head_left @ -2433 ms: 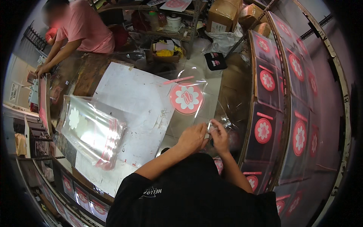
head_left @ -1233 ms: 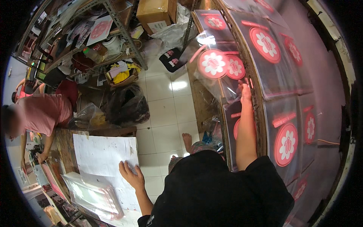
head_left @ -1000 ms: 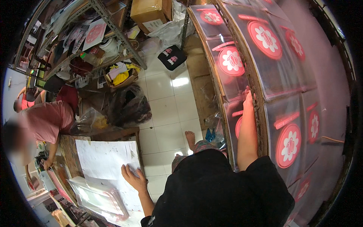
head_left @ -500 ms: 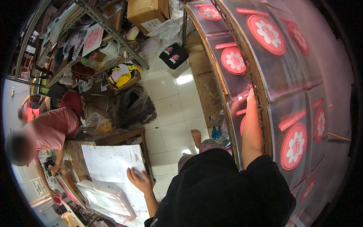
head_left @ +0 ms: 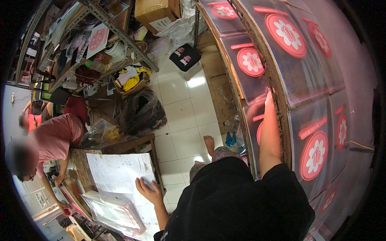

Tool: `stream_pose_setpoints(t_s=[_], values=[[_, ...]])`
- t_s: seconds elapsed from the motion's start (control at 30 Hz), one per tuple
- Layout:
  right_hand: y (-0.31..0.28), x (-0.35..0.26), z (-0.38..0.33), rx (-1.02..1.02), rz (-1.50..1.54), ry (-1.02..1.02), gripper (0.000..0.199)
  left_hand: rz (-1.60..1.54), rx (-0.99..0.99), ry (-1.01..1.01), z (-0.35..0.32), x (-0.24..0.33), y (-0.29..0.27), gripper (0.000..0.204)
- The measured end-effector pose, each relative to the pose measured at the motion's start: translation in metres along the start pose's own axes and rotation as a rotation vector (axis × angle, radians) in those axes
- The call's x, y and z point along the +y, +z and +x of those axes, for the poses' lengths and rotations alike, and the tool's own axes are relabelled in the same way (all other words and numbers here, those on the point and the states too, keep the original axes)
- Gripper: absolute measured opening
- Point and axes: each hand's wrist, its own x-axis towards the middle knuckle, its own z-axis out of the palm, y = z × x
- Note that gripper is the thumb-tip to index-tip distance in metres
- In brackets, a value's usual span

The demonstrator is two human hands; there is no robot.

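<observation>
My left hand [head_left: 149, 192] rests with its fingers spread on a large white sheet [head_left: 116, 170], which covers part of a wooden table. Beside it lies a stack of clear plastic pouches [head_left: 112, 211]. To the right, my right arm reaches to a rack, where my right hand [head_left: 268, 97] is at the dark edge of the upper tier. Its fingers are mostly hidden, so what they touch does not show. Clear plastic sheets with pink round flower prints lie on both tiers: one lower sheet [head_left: 251, 90] near that hand, and one upper sheet [head_left: 302, 90].
At the left a co-worker in a pink shirt [head_left: 56, 134] leans over the table, one hand by a reddish object [head_left: 66, 210]. Metal shelving [head_left: 120, 36] holds clutter. A cardboard box [head_left: 157, 15], a black printed item [head_left: 185, 57] and a dark plastic bag [head_left: 142, 112] stand around the tiled floor.
My right hand has shifted slightly along the rack edge. My left hand stays on the white sheet. The co-worker's head and lower hand have moved a little.
</observation>
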Motion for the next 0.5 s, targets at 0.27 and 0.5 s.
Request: stream_pose_setpoints(t_s=[0.27,0.5], values=[[-0.004,-0.004,-0.001,0.002,-0.018,-0.021,0.046,-0.016,0.008,0.002,0.0,-0.002,0.001,0.051],[-0.005,-0.011,-0.005,-0.001,-0.059,-0.064,0.046,-0.028,0.001,-0.015,0.001,-0.001,0.0,0.051]])
